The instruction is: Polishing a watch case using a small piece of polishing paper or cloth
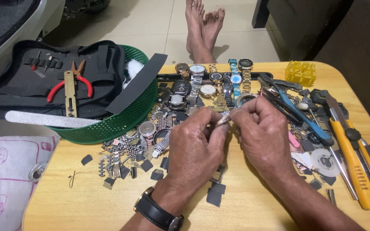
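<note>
Over the wooden table (pixel 253 209), near its middle, both hands meet fingertip to fingertip. Left hand (pixel 195 147) is curled nearly closed, thumb & forefinger pinching a small silvery watch part (pixel 224 120); a black-strapped wristwatch (pixel 157 212) sits on that wrist. Right hand (pixel 264 134) is also curled tight, fingertips pressed onto the same part from the other side. Can't tell exactly what the part is, too small & half hidden by fingers.

Beyond the hands, toward the table's far edge, a row of wristwatches (pixel 213 81) lies w/ gold, silver & blue bands. Left of the hands, a scatter of loose metal band links (pixel 120 158) & dark grey foam bits (pixel 146 165) spreads across the wood. A green plastic basket (pixel 120 122) rests on the table's left far corner, w/ a black tool pouch (pixel 101 72) draped over it; red-handled pliers (pixel 71 83) lie on the pouch, a long grey nail file (pixel 43 119) lies across its near edge.

Right of the hands: blue-handled pliers (pixel 305 117), then a yellow utility knife (pixel 356 164) near the table's right edge. A yellow plastic block (pixel 300 72) stands at the far right corner. Bare feet (pixel 202 25) rest on the tile floor beyond the table.
</note>
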